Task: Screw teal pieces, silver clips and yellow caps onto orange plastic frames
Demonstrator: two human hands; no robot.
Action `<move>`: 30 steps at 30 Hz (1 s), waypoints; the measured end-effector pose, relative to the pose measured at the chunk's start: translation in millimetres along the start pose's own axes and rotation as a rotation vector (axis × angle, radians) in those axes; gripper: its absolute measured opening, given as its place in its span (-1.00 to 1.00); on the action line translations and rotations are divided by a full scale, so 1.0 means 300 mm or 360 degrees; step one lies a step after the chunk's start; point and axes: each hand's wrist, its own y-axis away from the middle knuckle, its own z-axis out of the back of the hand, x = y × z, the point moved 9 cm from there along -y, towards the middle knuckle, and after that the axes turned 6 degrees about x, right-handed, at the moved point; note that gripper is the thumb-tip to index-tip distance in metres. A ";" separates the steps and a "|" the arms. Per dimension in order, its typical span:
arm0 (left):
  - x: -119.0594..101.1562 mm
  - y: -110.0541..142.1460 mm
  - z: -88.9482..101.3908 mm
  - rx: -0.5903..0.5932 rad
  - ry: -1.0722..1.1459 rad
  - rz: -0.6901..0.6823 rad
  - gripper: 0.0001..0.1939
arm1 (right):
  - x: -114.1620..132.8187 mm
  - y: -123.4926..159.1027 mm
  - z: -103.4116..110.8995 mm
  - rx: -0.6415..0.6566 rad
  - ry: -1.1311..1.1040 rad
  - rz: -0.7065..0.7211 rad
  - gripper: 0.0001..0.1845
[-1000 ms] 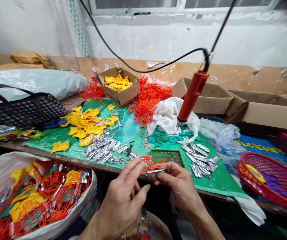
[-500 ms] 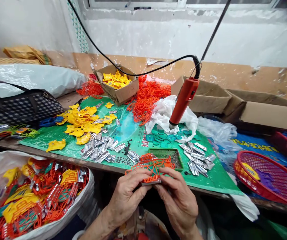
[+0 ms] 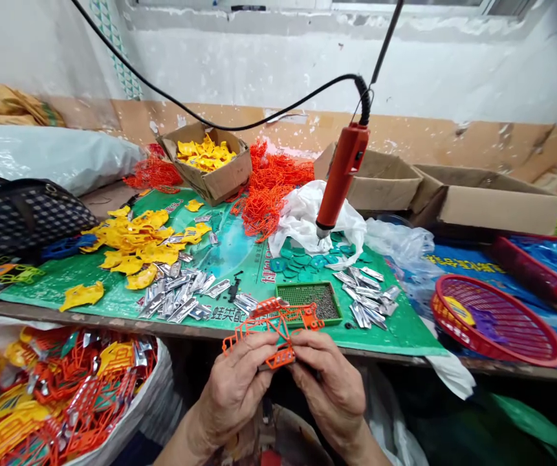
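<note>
Between my two hands, just in front of the table edge, is an orange openwork plastic frame (image 3: 282,357). My left hand (image 3: 239,388) pinches its left side with thumb and fingers, and my right hand (image 3: 329,385) grips the right side. The frame's far end reaches over a green screw tray (image 3: 339,301) filled with small grey screws. Above the table hangs a red electric screwdriver (image 3: 341,175), tip down, touched by neither hand. Silvery plates (image 3: 176,288) lie to the left of the tray, and more silvery plates (image 3: 366,298) to its right.
Yellow plastic parts (image 3: 137,236) are heaped at left, behind them a cardboard box (image 3: 224,178) of yellow pieces. Orange frames (image 3: 268,194) pile up at the back. A white sack (image 3: 162,382) of assembled pieces stands lower left. A red basket (image 3: 501,349) sits at right.
My view has shifted, so the table things appear further left. The orange frame has been tilted, its face now showing more. Both hands keep their hold.
</note>
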 end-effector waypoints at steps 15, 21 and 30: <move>0.011 0.010 0.004 -0.0013 -0.0153 -0.0095 -0.81 | -0.032 -0.002 0.000 -0.0012 -0.0167 -0.0059 -0.70; -0.005 0.006 0.010 0.0020 -0.0202 -0.0166 -0.83 | -0.026 -0.003 0.004 -0.0014 -0.0159 -0.0071 -0.73; -0.010 0.011 0.017 0.0102 -0.0214 -0.0230 -0.80 | -0.005 -0.014 0.005 0.0040 -0.0100 -0.0027 -0.72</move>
